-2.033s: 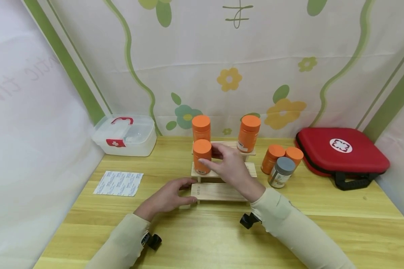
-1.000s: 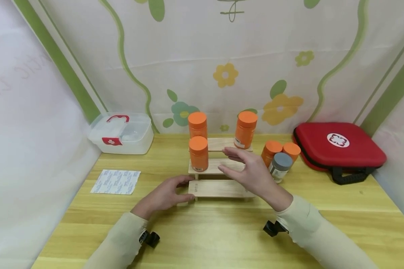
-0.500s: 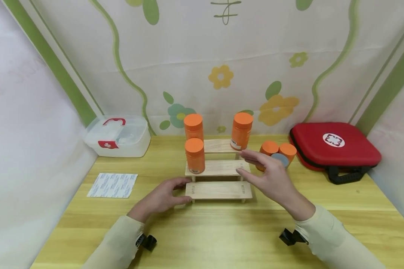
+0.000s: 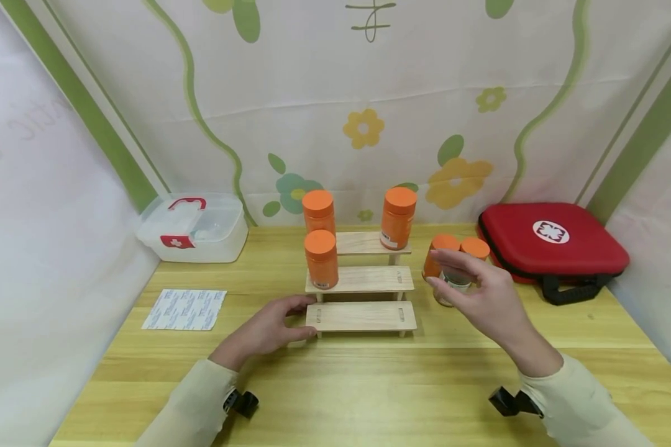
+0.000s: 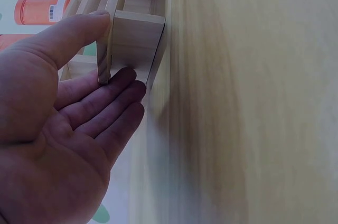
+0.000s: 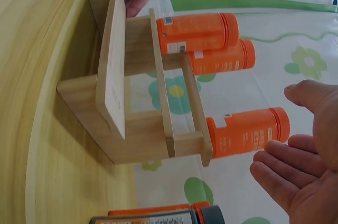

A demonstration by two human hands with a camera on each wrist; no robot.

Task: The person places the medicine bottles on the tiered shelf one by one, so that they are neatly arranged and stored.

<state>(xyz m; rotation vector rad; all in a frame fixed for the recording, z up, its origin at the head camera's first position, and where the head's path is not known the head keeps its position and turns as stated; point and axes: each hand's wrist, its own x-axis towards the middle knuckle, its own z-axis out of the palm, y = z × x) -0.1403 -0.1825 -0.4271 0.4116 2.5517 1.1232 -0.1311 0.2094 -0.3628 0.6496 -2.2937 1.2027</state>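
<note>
Partly, right hand [image 4: 483, 298] hides grey-lidded jar [image 4: 453, 282].

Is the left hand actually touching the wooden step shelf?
Touching. In the left wrist view the left hand has its thumb lying against the end of the shelf, with its fingers beneath that end. The head view agrees.
</note>
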